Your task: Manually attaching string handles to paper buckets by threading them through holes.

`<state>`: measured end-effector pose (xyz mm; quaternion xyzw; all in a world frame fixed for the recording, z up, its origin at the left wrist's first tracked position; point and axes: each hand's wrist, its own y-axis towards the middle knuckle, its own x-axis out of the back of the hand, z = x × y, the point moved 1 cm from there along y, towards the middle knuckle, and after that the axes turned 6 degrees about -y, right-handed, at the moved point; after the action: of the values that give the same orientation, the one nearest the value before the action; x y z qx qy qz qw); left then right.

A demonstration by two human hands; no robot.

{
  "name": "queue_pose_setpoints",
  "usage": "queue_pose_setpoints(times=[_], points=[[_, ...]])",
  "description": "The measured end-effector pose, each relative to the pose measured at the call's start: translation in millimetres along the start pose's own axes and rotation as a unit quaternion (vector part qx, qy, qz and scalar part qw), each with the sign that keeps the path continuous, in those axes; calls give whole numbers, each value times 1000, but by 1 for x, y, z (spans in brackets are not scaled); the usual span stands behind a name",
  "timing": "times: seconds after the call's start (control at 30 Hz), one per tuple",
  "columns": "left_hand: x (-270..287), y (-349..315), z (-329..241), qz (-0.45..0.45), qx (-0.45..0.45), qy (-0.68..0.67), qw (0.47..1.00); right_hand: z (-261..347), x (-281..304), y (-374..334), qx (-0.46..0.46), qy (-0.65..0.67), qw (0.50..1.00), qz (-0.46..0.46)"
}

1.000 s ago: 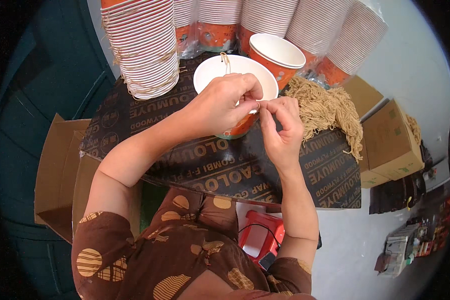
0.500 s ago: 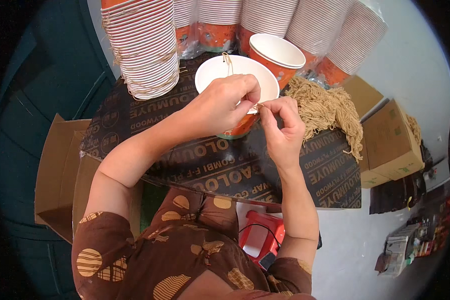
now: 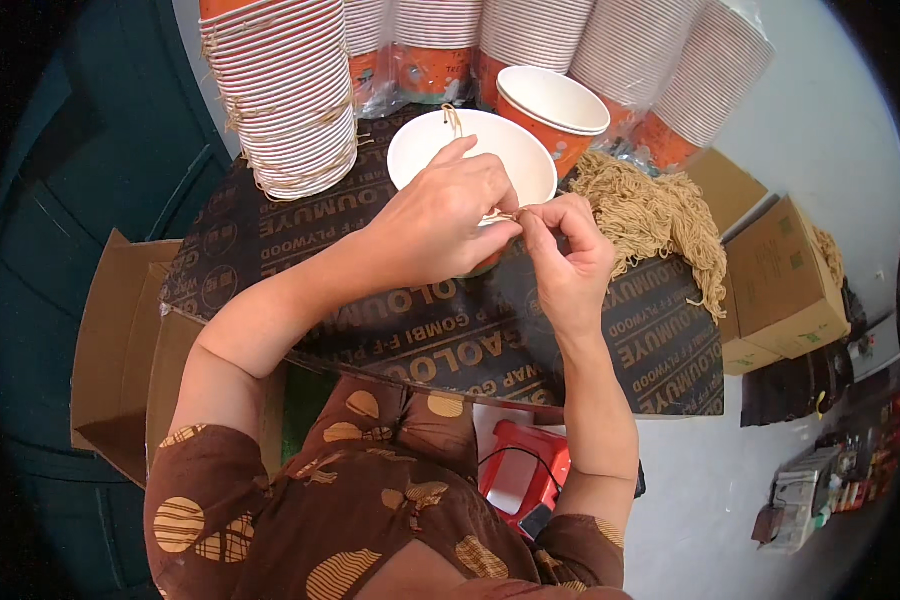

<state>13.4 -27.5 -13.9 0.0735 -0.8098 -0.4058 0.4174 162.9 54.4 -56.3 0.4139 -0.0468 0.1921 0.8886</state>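
Note:
A paper bucket (image 3: 526,168), white inside and orange outside, stands upright at the middle of the table. A thin tan string (image 3: 453,122) is looped at its far rim. Over the near rim, my left hand (image 3: 452,215) is closed on a short piece of the string, thumb and fingertips pressing toward the rim, one finger raised over the opening. Right beside it, my right hand (image 3: 572,250) pinches the string between thumb and forefinger. My fingers hide the knot area and most of the bucket's near side.
Behind stand two nested orange buckets (image 3: 560,150) and several tall bucket stacks (image 3: 535,35), some in clear plastic. A string-wrapped stack (image 3: 288,110) rises at the left. A heap of tan string (image 3: 660,215) lies right on the dark plywood table (image 3: 450,345). Cardboard boxes (image 3: 785,280) flank the table.
My left hand has lifted one finger and shifted its thumb downward along the near rim. The right hand has barely moved and keeps its pinch.

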Motion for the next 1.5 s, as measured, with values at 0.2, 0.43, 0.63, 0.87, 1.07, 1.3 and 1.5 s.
queue_pose_setpoints(times=[0.2,0.43,0.63,0.87,1.07,1.3,1.5], points=[[-5,-4,2,-23,-25,37,999,3,1,-1,-4,-1,1000,1],[-7,-5,-2,-38,-41,58,997,5,1,-1,18,-20,1000,-5],[-9,-5,-5,-73,15,-29,997,7,2,-1,-11,10,1000,-4],[-9,-6,-3,-67,-5,-52,996,6,1,-2,-17,23,1000,-5],[-7,-6,-3,-58,2,-48,997,5,0,-1,1,16,1000,-4],[-9,-11,2,-38,-18,3,999,8,2,0,26,-14,1000,-3],[-6,-14,2,-55,-71,44,995,11,9,5,122,-100,987,-33]])
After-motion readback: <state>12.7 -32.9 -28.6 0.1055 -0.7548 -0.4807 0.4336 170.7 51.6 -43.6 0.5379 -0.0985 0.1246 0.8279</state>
